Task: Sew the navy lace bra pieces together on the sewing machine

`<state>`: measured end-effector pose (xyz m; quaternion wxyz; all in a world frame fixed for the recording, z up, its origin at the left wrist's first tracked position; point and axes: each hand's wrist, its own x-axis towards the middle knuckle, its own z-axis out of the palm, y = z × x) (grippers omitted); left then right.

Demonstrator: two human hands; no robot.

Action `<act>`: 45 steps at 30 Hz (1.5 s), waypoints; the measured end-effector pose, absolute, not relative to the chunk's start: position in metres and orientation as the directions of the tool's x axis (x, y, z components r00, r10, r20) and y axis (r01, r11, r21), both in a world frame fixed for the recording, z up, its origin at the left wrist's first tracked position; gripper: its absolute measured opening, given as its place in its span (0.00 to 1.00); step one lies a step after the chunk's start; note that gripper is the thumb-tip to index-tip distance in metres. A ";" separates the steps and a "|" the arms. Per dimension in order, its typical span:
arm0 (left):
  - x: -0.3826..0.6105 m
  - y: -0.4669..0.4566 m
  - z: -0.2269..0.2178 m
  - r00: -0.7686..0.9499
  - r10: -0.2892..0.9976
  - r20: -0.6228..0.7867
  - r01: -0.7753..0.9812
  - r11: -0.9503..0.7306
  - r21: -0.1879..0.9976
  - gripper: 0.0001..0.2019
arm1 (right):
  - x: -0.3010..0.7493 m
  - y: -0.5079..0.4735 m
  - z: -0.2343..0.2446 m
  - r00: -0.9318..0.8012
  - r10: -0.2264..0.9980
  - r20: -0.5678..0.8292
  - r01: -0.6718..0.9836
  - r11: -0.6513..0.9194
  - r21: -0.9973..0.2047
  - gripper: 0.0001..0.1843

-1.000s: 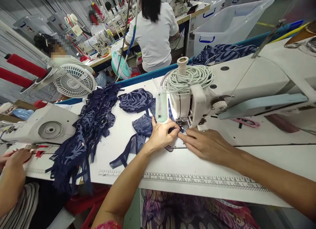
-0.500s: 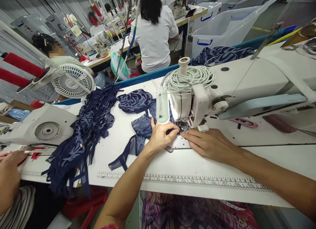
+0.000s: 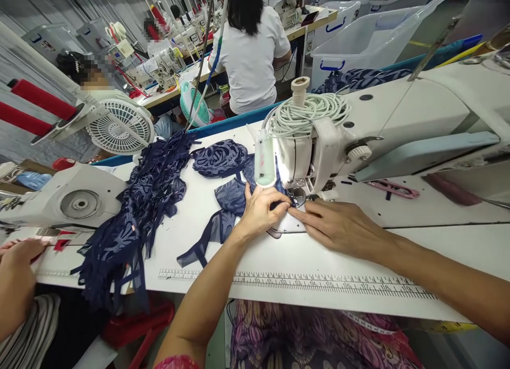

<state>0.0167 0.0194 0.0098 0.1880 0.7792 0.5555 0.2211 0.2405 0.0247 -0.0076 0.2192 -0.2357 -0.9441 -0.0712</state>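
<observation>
My left hand (image 3: 261, 209) is closed in a pinch at the edge of a navy lace bra piece (image 3: 230, 196), close beside the presser foot (image 3: 298, 195) of a sewing machine (image 3: 297, 162). Part of the piece lies under the hand, and its sheer strap end trails left on the white table. From the right, my right hand (image 3: 342, 228) meets the left fingertips, its fingers drawn together at the cloth by the foot. The cloth between the fingertips is small and mostly hidden. A second lace cup (image 3: 221, 158) lies just behind the piece.
A heap of navy lace pieces (image 3: 149, 194) hangs over the table's front edge on the left. Pink thread snips (image 3: 394, 189) lie under the machine arm. A ruler strip (image 3: 295, 281) runs along the front. At far left, a co-worker's hand (image 3: 18, 263) works beside another machine (image 3: 64, 196).
The whole view has shifted slightly. Both hands stay at the presser foot, and the right fingers have edged a little closer to the left fingertips. Less dark cloth shows between them.
</observation>
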 end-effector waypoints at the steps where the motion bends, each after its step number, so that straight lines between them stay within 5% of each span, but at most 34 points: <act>1: 0.017 0.020 0.009 0.283 0.950 0.131 0.786 -0.307 0.536 0.07 | 0.240 0.024 -0.008 -0.794 0.421 0.439 0.480 0.877 0.028 0.14; 10: 0.017 0.019 0.007 0.285 0.947 0.148 0.784 -0.319 0.533 0.06 | 0.245 0.026 -0.008 -0.728 0.435 0.530 0.494 0.869 -0.036 0.15; 28: 0.016 0.012 0.010 0.345 0.922 0.176 0.816 -0.387 0.429 0.07 | 0.250 0.032 -0.017 -0.763 0.435 0.479 0.477 0.878 -0.038 0.19; 39: 0.017 0.002 0.014 0.602 0.733 0.318 0.767 -0.641 0.027 0.12 | 0.244 0.029 -0.008 -0.656 0.551 0.516 0.530 0.823 -0.205 0.17; 45: 0.005 -0.002 0.008 0.631 0.679 0.375 0.716 -0.696 0.055 0.15 | 0.241 0.027 -0.011 -0.755 0.356 0.551 0.490 0.865 0.112 0.16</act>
